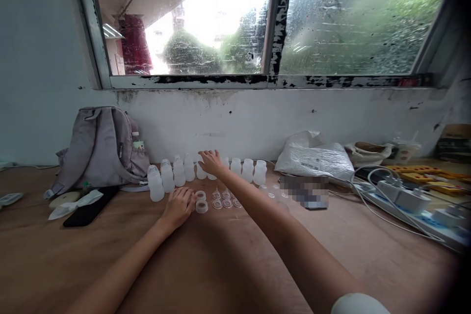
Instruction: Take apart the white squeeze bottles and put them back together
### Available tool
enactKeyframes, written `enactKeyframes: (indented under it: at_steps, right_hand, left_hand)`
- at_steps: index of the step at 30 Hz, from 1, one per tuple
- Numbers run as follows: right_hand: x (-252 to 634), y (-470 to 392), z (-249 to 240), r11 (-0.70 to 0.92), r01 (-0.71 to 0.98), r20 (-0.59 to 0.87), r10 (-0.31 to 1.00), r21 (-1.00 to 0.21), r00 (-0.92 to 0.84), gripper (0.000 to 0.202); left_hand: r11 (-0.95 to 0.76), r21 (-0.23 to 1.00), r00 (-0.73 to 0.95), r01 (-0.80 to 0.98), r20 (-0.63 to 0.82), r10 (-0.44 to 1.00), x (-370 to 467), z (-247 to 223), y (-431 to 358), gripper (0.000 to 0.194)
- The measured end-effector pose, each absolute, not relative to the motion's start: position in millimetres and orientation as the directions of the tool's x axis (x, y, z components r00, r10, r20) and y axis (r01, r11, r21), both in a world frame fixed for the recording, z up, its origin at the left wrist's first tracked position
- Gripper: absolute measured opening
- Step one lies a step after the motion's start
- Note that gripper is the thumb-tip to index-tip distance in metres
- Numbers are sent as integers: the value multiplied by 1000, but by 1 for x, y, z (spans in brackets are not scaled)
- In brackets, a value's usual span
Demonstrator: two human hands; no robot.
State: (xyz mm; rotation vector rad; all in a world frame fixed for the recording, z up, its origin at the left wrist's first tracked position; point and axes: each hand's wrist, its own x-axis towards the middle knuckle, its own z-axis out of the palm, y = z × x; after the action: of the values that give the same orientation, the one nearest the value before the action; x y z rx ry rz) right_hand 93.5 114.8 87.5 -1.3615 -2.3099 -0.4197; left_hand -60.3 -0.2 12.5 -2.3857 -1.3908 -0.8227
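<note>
A row of translucent white baby bottles stands along the back of the table. Several on the left, such as one baby bottle point(168, 180), carry pointed tops; those on the right, like another bottle point(259, 172), look topless. Over the middle of the row reaches my right hand point(211, 163), its fingers stretched and apart, close above the bottle tops. My left hand point(180, 204) rests on the table in front of the left bottles, fingers extended beside the collar rings point(201, 206). Clear nipple-like pieces point(217, 203) lie right of these, partly hidden by my right forearm.
A grey backpack point(101, 147) leans at the wall on the left, with a black phone-like slab point(91, 207) before it. To the right are a silvery plastic bag point(314, 157), a blurred-out item point(305, 191), and chargers point(408, 196) with loose white cables.
</note>
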Motion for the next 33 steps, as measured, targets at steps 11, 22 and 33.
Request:
enactKeyframes:
  at_steps: [11,22,33]
  right_hand:
    - [57,127,94,571,820,456,720,37,-522,35]
    - [107,27,91,644,728,720,619,-237,-313,25]
    - [219,-112,25,203,313,131,962,-928,-238,32]
  left_hand:
    - [-503,-32,401,864,648,648,-84,12,8,32]
    - [-522,-81,352,849,824,444,-69,11,-11,38]
    - [-865,-79,676,495,661,326,-6,5,-78,38]
